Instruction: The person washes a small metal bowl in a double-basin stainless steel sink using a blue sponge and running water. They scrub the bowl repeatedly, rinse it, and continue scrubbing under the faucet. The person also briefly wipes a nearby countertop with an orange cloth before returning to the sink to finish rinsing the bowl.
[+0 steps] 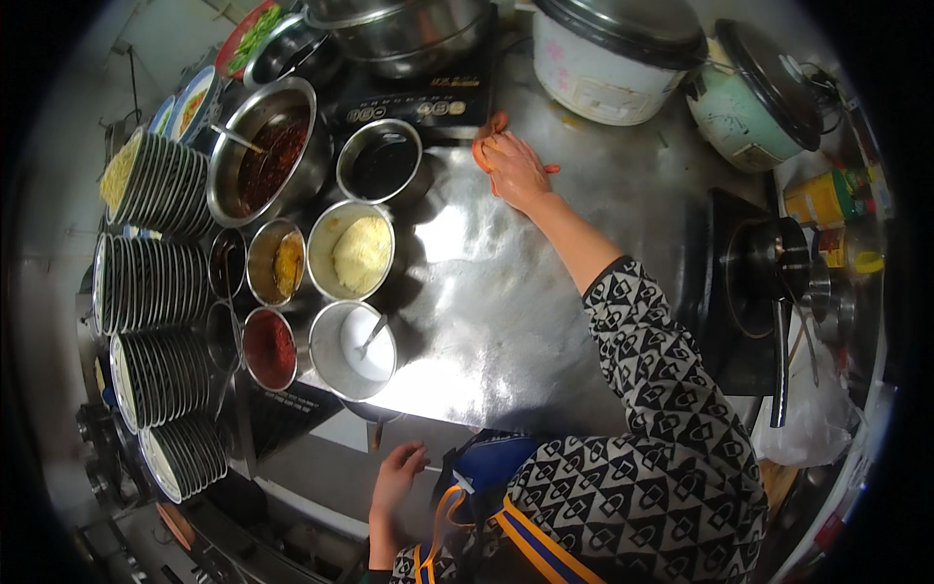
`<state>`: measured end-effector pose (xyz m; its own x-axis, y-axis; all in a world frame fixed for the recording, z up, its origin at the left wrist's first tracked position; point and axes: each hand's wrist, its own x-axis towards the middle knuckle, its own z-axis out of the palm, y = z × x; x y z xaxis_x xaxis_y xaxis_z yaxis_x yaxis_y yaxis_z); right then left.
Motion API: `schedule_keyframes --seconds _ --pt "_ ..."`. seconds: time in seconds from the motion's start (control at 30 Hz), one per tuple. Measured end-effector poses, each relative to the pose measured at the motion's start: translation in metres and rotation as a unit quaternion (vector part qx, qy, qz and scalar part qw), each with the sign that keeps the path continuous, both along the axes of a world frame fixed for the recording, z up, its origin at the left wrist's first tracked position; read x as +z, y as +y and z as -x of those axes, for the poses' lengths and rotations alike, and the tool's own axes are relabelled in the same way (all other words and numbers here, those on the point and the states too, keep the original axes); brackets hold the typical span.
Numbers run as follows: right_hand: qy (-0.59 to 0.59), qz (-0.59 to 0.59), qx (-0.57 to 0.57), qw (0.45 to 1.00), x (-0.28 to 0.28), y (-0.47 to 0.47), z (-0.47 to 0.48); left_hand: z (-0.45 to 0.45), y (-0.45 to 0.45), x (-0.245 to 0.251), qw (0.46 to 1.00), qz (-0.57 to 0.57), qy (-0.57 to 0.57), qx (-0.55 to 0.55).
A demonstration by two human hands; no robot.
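My right hand (pixel 515 171) presses an orange cloth (pixel 479 155) onto the stainless steel worktop (pixel 503 292), beside the front corner of a black induction cooker (pixel 408 102). Part of the cloth is hidden under my palm and fingers. Low in front of my body, off the worktop's near edge, my left hand (pixel 400 471) hangs with loosely bent fingers and nothing visible in it. Left of the cloth stands a metal pot of dark liquid (pixel 381 164). Nearer me are a pot of pale yellow granules (pixel 361 255) and one of white contents (pixel 368 347) with a spoon.
Stacked plates (pixel 149 285) line the left side. A steel bowl of dark red sauce (pixel 273 160) holds a ladle. Smaller pots contain red paste (pixel 273 350) and yellow contents (pixel 287 266). Two rice cookers (pixel 606 73) stand at the back right; a pan (pixel 759 270) sits right.
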<state>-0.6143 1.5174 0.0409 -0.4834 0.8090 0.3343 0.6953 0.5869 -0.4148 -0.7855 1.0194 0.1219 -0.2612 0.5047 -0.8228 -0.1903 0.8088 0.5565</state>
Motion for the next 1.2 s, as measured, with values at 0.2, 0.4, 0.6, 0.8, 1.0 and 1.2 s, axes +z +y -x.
schedule_keyframes --seconds 0.2,0.4,0.6,0.8,1.0,1.2 --pt "0.027 -0.026 0.123 0.992 0.016 -0.077 0.027 0.003 -0.002 -0.002 1.0 -0.029 0.0 0.007" --pt "0.064 0.006 0.29 0.955 0.039 -0.218 0.004 0.017 -0.01 -0.009 1.0 -0.023 -0.004 0.014" --pt "0.023 0.185 0.368 0.911 0.042 -0.326 -0.031 0.04 -0.023 -0.017 0.997 -0.071 -0.023 -0.027" --pt "0.412 0.47 0.213 0.751 0.059 -0.239 -0.052 0.069 -0.046 -0.014 0.995 -0.08 -0.006 -0.055" --pt "0.021 -0.024 -0.088 0.996 0.013 -0.145 -0.03 0.092 -0.093 -0.014 0.997 -0.072 -0.006 -0.034" --pt "0.046 -0.054 0.07 0.995 0.004 -0.254 0.015 0.114 -0.139 -0.025 0.998 -0.052 -0.009 -0.03"
